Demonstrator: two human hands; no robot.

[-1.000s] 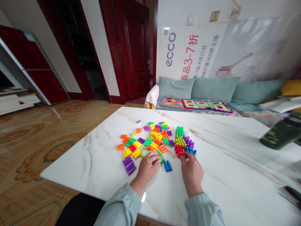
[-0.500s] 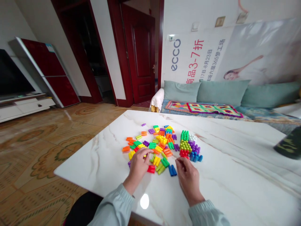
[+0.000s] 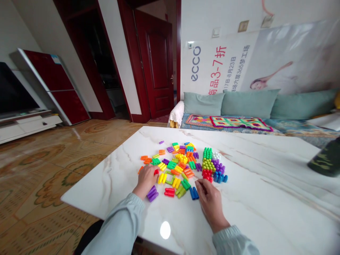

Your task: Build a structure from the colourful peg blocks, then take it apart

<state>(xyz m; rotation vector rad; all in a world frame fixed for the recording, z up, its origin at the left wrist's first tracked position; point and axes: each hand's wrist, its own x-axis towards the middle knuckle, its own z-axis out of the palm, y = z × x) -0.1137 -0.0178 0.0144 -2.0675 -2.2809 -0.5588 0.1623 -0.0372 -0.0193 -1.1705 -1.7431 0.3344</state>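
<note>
My left hand (image 3: pixel 146 179) is at the left side of a loose spread of plastic building blocks, its fingers closed on a small red block (image 3: pixel 156 172). Just below that hand lies a purple block (image 3: pixel 152 194), and a yellow block (image 3: pixel 162 178) is to its right. My right hand (image 3: pixel 209 200) rests on its side with curled fingers; what they hold, if anything, is hidden. A dark blue block (image 3: pixel 194 193) lies beside its fingertips. Beyond it stand blocks grouped by colour: red (image 3: pixel 207 175), lime (image 3: pixel 208 165), green (image 3: pixel 207 153), white (image 3: pixel 216 156), purple (image 3: pixel 218 165) and blue (image 3: pixel 220 177).
The blocks lie on a white marbled table (image 3: pixel 255 205). A camouflage-patterned dark object (image 3: pixel 325 159) stands at the table's right side. Behind the table is a sofa with green cushions (image 3: pixel 248 103); a red door (image 3: pixel 156 63) stands further left.
My left hand has moved left and slightly down from above the spread and closed on the red block. The lime square frame and purple block show more fully. My right hand has barely moved.
</note>
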